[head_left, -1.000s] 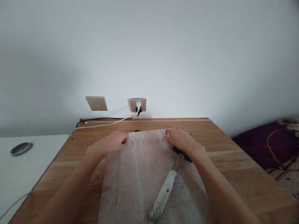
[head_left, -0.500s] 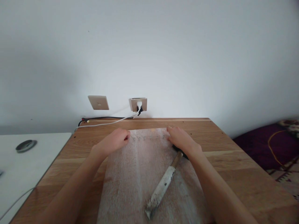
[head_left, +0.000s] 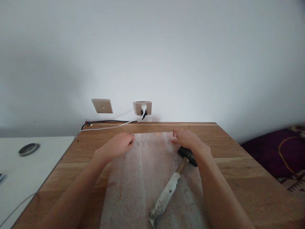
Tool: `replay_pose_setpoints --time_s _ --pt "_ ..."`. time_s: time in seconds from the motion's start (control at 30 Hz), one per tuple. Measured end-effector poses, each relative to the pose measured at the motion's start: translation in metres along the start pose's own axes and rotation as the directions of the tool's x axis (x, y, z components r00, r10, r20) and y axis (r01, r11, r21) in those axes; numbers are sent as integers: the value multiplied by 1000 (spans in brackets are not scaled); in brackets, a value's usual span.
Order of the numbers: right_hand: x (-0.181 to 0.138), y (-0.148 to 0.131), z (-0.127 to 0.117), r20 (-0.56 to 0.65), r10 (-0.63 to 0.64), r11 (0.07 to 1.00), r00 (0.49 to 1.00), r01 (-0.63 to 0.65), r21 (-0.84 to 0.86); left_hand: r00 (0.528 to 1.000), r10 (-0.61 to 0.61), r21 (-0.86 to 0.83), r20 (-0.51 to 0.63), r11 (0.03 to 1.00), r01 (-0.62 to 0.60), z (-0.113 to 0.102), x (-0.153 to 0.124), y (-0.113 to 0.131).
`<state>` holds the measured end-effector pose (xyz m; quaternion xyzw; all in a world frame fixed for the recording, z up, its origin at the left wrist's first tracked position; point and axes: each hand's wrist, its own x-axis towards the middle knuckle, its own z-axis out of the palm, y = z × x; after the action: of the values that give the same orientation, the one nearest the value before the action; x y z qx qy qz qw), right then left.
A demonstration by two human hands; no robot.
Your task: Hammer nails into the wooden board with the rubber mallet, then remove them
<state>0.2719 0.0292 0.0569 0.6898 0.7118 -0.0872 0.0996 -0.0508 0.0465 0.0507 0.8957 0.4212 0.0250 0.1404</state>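
A pale, whitish board [head_left: 143, 181] lies on the wooden table [head_left: 238, 165], with a row of small nails [head_left: 153, 142] along its far edge. My left hand [head_left: 118, 146] rests at the left end of that row with its fingers curled into a pinch. At the right end is my right hand [head_left: 188, 140], fingers bent down onto the board. What either hand pinches is too small to see. A hammer [head_left: 169, 190] with a black head and a paint-stained wooden handle lies slantwise on the board, just below my right wrist.
A wall socket [head_left: 142, 108] with plugs and a blank plate [head_left: 102, 105] sit behind the table, and cables [head_left: 107, 126] trail along its far edge. A white surface [head_left: 23, 178] with a round metal disc [head_left: 29, 149] adjoins on the left. Dark purple fabric [head_left: 269, 149] lies to the right.
Both hands stay at the ends of the nail row. My right hand has risen slightly, so the hammer's black head shows more. The view has shifted a little.
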Motion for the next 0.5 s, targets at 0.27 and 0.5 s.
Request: replay_pose_setpoints --time_s 0.27,0.5 --pt "-2 -3 2 12 2 1000 1000 -2 -31 999 -46 152 6 987 44 5 1 -2" --pt "-4 -3 -3 -19 -8 1000 1000 8 -14 980 -81 91 -183 991 99 -19 0 8"
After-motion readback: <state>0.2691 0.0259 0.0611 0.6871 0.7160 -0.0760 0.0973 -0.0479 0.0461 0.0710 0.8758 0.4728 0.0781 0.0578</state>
